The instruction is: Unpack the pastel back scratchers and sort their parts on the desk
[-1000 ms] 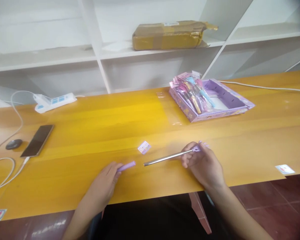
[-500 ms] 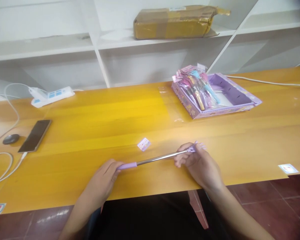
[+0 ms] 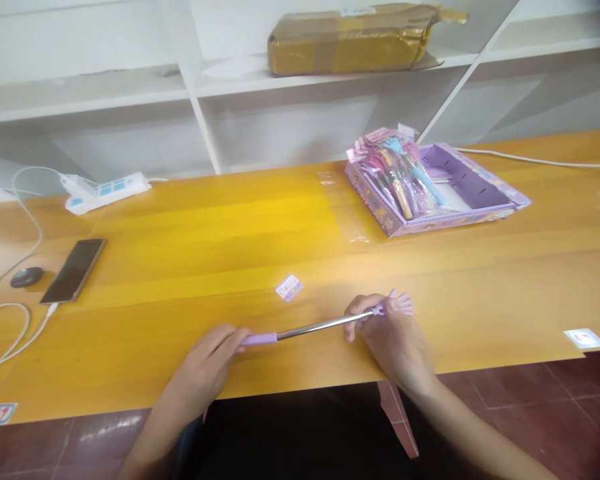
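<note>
A back scratcher (image 3: pixel 320 326) with a silvery metal rod, a purple handle and a small purple hand-shaped head is held level just above the front of the table. My left hand (image 3: pixel 211 360) is closed around the end of its handle. At the other end, my right hand (image 3: pixel 393 343) pinches the base of the head, whose purple fingers stick out past my thumb. A small printed card (image 3: pixel 289 288) lies flat on the table beyond the rod.
A purple display box (image 3: pixel 485 215) at the back right holds several wrapped back scratchers (image 3: pixel 397 177). On the left are a phone (image 3: pixel 74 270) on a cable, a dark mouse-like object (image 3: pixel 27 277) and a power strip (image 3: pixel 111 192). A taped parcel (image 3: pixel 350 40) sits on the shelf.
The head of the back scratcher now shows more of its spread fingers beyond my right thumb. My right hand has shifted slightly toward me. Both hands keep their hold.
</note>
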The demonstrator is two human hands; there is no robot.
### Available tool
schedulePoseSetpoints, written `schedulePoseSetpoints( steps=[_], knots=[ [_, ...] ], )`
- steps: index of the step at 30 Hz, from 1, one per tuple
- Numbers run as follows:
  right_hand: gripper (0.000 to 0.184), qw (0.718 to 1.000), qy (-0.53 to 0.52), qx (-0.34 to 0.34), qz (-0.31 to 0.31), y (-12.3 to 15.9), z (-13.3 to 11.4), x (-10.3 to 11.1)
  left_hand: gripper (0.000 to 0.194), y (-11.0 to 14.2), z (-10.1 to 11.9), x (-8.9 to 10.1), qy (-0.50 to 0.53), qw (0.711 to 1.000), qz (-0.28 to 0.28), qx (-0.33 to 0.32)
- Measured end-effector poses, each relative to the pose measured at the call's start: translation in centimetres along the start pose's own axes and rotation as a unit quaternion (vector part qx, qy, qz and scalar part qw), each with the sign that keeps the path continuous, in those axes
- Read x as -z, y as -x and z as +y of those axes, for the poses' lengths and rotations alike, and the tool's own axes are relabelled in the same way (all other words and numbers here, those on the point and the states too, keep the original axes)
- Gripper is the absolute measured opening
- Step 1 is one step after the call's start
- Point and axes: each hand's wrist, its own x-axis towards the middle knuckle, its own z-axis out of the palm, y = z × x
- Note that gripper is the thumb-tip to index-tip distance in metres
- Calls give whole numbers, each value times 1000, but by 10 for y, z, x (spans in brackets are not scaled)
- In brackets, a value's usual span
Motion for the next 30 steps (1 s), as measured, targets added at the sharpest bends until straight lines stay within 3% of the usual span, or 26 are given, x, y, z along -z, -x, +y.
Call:
schedulePoseSetpoints(
  steps=[5,10,13,17,21,30],
  knots=[
    [49,1000,6,-1,3,-2,-4,1,31,-7,2,2,-19,999,38,-17],
    [32,988,-95,-95,80,-9,-11,-1,27,-13,4,4,-35,998,45,-6],
    [44,984,-104,-95,110,-13,-9,0,23,-13,4,5,-30,999,40,21],
    [52,993,24,-24,117,-10,-9,9,22,-11,3,9,-22,997,44,58],
    [27,980,183,31,66,-5,-12,20,20,-10,4,11,-17,997,45,61],
    [29,968,242,46,49,-2,-12,12,19,-8,2,10,-22,997,70,23]
  ],
)
